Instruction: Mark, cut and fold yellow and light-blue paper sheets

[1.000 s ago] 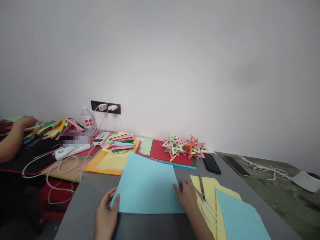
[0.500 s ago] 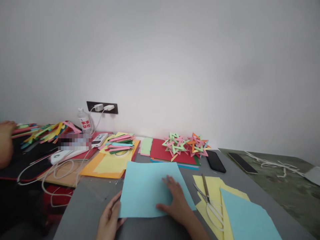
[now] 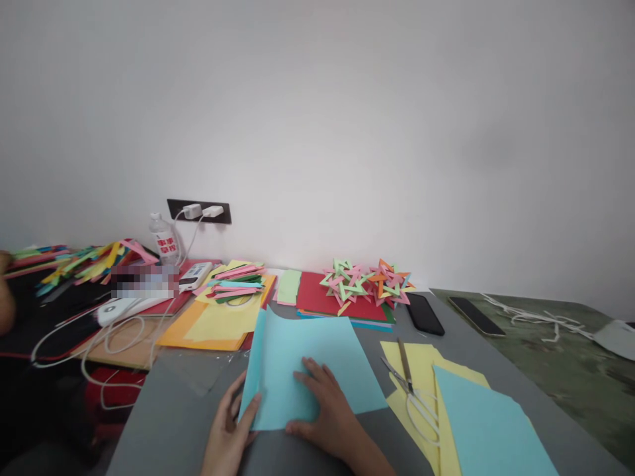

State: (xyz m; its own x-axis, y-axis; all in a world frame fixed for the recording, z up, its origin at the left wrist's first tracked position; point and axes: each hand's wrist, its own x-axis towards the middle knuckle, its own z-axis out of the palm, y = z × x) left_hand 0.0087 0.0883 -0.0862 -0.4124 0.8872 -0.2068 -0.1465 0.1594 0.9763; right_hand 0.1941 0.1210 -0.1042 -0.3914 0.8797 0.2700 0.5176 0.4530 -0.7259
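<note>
A light blue sheet of paper (image 3: 337,344) lies on the grey table in front of me, its left edge curled upward. My left hand (image 3: 231,423) grips that raised edge near the lower left corner, thumb on top and fingers behind. Spread over the sheet's lower middle, my right hand (image 3: 325,410) rests with its fingers apart. To the right, scissors (image 3: 411,393) and a brown-handled tool lie on yellow paper (image 3: 426,360). Another light blue sheet (image 3: 491,423) overlaps the yellow paper.
Folded paper stars (image 3: 347,284) sit on a red paper stack (image 3: 310,291) at the back. A phone (image 3: 425,314) lies right of them. Paper strips (image 3: 238,281) rest on yellow and orange sheets. White cables (image 3: 106,337), a bottle (image 3: 165,241) and another person's arm (image 3: 4,304) are leftward.
The blue sheet's left edge has lifted and curled rightward in my left hand. My right hand has slid left and slightly down across the sheet. The other person's arm has moved left.
</note>
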